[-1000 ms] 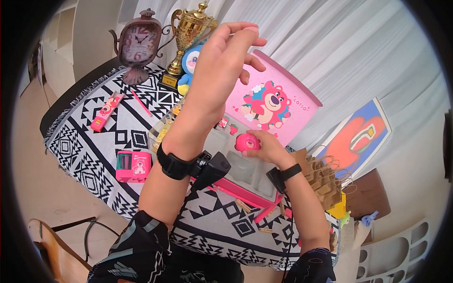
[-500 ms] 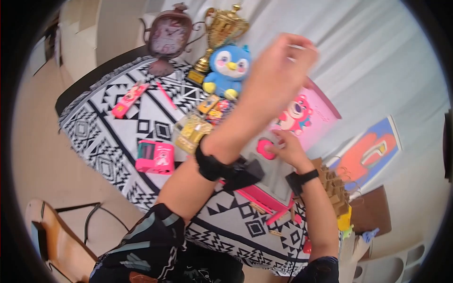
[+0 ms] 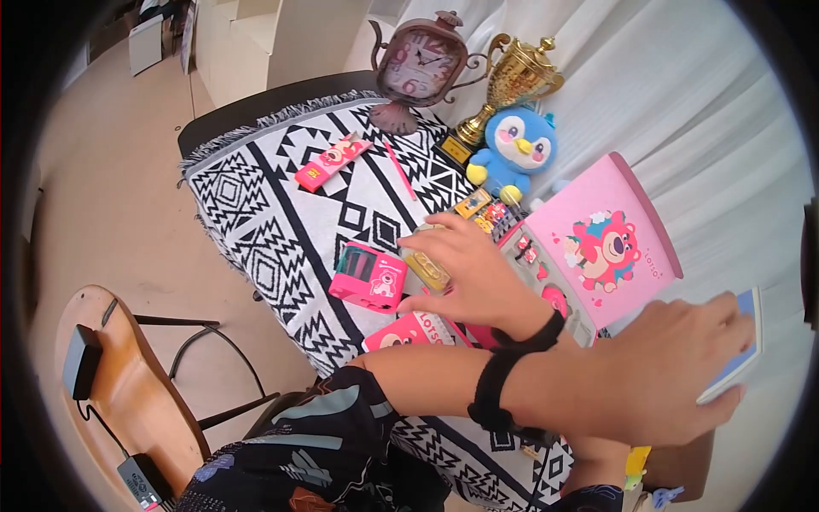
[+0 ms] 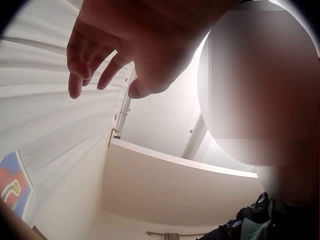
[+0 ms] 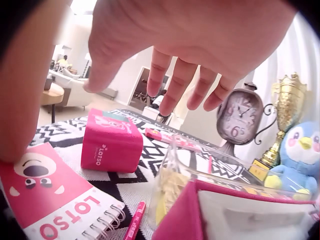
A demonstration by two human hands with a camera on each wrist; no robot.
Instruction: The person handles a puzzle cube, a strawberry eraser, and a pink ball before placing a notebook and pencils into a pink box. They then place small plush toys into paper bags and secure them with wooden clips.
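Observation:
My right hand reaches left over the table, fingers spread and nothing gripped. Below it, a clear box of gold-coloured clips overlaps the fingers in the head view. Just left stands a pink bear-printed block with a teal window, perhaps a pencil sharpener. A pink spiral notebook and a thin pink stick lie under the palm in the right wrist view. My left hand hangs at the right, its forearm crossing over the right arm. Its fingers curl loosely, empty, in the left wrist view.
An opened pink gift box with a bear lid stands right, a round pink item inside. A clock, gold trophy and blue plush line the back. A pink slim box lies at the far left.
My right hand has let go of the round pink item and moved left toward the clip box. My left arm has swung down and right. The head view has turned left.

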